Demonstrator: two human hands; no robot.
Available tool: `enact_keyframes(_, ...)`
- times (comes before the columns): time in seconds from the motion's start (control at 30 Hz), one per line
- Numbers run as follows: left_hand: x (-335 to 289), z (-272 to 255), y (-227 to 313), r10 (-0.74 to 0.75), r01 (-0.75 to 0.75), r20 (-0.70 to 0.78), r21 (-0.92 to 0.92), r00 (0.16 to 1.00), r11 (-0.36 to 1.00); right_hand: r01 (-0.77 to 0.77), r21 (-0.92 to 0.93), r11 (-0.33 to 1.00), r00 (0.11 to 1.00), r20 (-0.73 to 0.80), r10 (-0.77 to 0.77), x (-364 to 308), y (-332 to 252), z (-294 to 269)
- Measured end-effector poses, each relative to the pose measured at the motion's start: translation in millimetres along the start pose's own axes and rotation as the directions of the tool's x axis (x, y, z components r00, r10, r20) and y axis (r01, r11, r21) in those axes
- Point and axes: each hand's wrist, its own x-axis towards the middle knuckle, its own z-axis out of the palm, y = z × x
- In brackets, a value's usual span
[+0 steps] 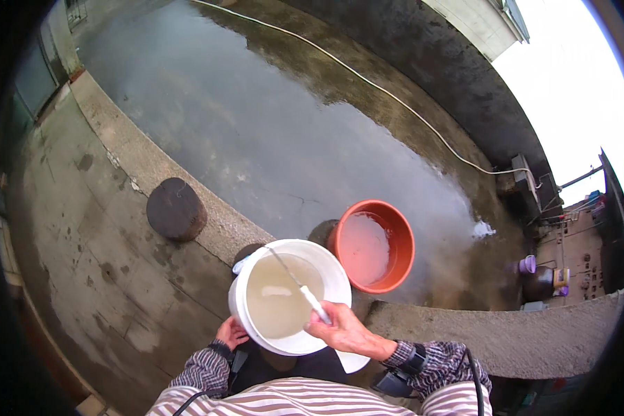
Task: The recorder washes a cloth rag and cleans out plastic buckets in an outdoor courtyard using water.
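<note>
A white bucket (240, 295) of cloudy water (281, 312) stands close in front of me. My left hand (232, 333) is at its lower left side, fingers against the outer wall. Over the bucket's right rim, my right hand (347, 333) is closed around the white handle of a thin tool (312, 303). Its narrow grey shaft or blade points away and left across the bucket; I cannot tell its exact kind. Beyond the bucket to the right stands an orange-red basin (409, 246) holding murky water. A white curved piece (353, 361) shows below my right wrist.
A dark round stump-like block (177, 209) sits left, against the concrete kerb (145, 156). Past the kerb lies a wet concrete yard (256, 118), crossed by a pale hose (367, 81) near the far wall (457, 80). Purple containers (527, 264) are at the far right.
</note>
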Motion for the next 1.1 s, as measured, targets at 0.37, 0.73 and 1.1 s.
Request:
enact_keyframes(0.37, -6.0, 82.8, 24.2, 0.103, -0.174, -0.394, -0.149, 0.913, 0.973, 0.278, 0.039, 0.960, 0.955, 0.102, -0.280, 162.7, 50.0, -119.7)
enact_keyframes(0.73, 51.8, 303.5, 102.5, 0.237, -0.246, -0.084, -0.112, 0.968, 0.963, 0.181, -0.202, 0.962, 0.968, -0.136, -0.211, 215.3, 45.5, -282.5)
enact_keyframes(1.1, 104.5, 321.7, 69.5, 0.088, -0.077, 0.046, -0.207, 0.995, 0.975, 0.300, -0.272, 0.915, 0.926, -0.149, -0.348, 186.6, 27.5, -282.7)
